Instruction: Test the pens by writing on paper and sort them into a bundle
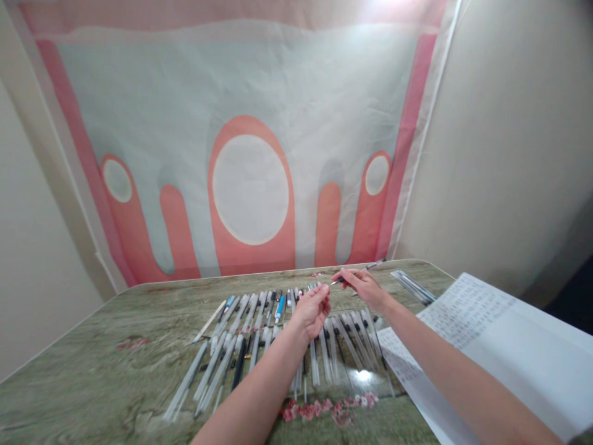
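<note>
My right hand [361, 285] grips a slim pen [376, 264] with a dark front part, held slanted so that its tip points left. Close to that tip, my left hand [315, 309] is closed in a pinch; what lies between its fingertips is too small to make out. Below both hands, pen parts lie in two rows on the table. Clear pen barrels [349, 343] stretch across the front row, some hidden under my left forearm. Behind them, in the back row, is a blue pen [280, 309] among clear and dark ones.
The table [83, 364] has a wood-grain top with printed pink flowers. Handwritten paper sheets [514, 352] lie at the right under my forearm. A bundle of thin refills [412, 287] rests beside them. A patterned curtain [250, 74] hangs behind the table.
</note>
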Available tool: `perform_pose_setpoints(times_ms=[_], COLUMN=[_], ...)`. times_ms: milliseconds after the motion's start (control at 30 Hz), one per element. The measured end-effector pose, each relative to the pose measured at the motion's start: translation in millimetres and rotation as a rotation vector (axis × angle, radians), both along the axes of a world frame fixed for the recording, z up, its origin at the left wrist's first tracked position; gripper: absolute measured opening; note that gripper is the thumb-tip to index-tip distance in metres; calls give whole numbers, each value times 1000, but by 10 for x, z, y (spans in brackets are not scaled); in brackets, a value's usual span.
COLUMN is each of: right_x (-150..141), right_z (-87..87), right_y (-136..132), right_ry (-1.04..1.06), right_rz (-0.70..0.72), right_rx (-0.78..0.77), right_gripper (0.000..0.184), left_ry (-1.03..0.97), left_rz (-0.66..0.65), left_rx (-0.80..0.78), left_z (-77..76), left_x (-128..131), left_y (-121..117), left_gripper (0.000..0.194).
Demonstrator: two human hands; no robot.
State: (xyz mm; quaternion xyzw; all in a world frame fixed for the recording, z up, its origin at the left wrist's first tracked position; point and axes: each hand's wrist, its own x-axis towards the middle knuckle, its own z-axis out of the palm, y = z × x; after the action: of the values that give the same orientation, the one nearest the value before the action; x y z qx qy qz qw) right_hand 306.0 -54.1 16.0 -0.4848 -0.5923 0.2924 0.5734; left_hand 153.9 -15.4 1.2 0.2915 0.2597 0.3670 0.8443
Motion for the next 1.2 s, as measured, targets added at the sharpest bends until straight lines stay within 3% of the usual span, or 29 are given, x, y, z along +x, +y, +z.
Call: perform_pose_setpoints(times_ms=[400,667,1000,1200], right_x=[-105,-189,-211,-197], right_z=[-99,-166,-144,-91], right_y=[26,61,52,28], right_ry=[144,150,165,185], right_rz=[62,-12,16,53], right_rx=[-45,-28,-62,-81], right_gripper=[48,48,51,51], left_ry=[54,93,111,115], left_rz=[-28,23,25,29], left_rx=[200,244,256,310], left_z=[8,11,3,71], left_x=[4,26,30,41], left_y=[-56,-88,-101,-105], left_gripper=[27,27,27,28])
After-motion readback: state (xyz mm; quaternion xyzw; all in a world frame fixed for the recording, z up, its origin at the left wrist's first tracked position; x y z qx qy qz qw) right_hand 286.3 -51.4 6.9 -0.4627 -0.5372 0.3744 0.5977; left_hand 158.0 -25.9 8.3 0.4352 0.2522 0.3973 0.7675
